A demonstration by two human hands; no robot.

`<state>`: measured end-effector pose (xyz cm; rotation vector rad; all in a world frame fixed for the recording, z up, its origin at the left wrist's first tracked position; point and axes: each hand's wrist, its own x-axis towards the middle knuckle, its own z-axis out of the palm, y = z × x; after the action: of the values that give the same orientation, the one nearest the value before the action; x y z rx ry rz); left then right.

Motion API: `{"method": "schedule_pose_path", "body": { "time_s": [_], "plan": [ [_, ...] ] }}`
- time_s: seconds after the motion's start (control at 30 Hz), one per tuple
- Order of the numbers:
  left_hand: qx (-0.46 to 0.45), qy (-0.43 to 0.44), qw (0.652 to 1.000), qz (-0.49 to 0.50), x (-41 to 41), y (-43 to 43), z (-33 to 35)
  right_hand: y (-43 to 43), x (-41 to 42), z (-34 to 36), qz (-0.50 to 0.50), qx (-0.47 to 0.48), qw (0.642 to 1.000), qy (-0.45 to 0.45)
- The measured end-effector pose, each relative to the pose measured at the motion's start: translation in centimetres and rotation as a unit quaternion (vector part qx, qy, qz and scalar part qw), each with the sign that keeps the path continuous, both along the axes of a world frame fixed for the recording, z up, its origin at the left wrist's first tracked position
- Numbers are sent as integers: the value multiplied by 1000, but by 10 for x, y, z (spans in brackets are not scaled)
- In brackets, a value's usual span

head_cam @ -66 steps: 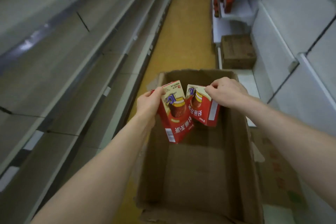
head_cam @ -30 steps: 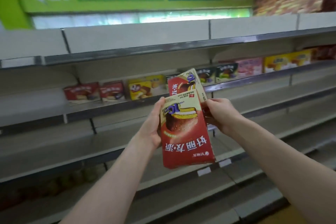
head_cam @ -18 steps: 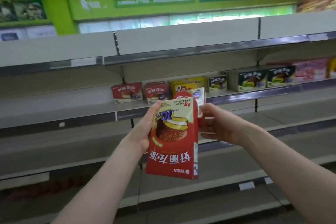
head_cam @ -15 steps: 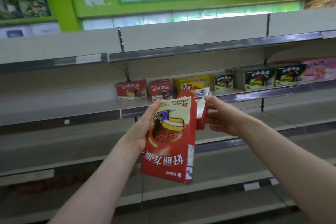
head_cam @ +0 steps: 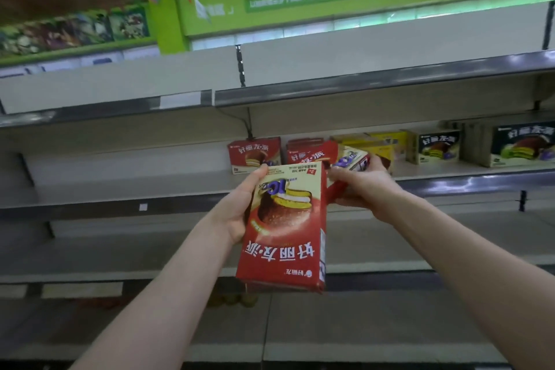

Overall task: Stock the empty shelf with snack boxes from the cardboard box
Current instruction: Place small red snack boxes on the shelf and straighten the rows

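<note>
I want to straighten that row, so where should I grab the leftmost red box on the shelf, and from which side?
Likely its top edge, from the front and above: the leftmost red box stands upright with space overhead, while the neighbouring red box sits close on its right.

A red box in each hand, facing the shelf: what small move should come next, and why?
Probably the right hand pushes its red box forward onto the shelf, beside the shelved boxes; it is held closest to that row, ahead of the left hand.
</note>
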<state>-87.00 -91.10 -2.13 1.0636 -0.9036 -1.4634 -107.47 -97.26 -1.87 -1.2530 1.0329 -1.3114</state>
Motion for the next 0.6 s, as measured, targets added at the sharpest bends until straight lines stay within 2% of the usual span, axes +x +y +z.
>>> {"method": "schedule_pose_path", "body": {
  "time_s": [0.33, 0.6],
  "plan": [
    [-6, -69, 994, 81, 42, -52, 24, -81, 13, 15, 44, 19, 996, 69],
    [3, -104, 990, 92, 96, -82, 39, -106, 53, 51, 96, -24, 973, 210]
  ]
}}
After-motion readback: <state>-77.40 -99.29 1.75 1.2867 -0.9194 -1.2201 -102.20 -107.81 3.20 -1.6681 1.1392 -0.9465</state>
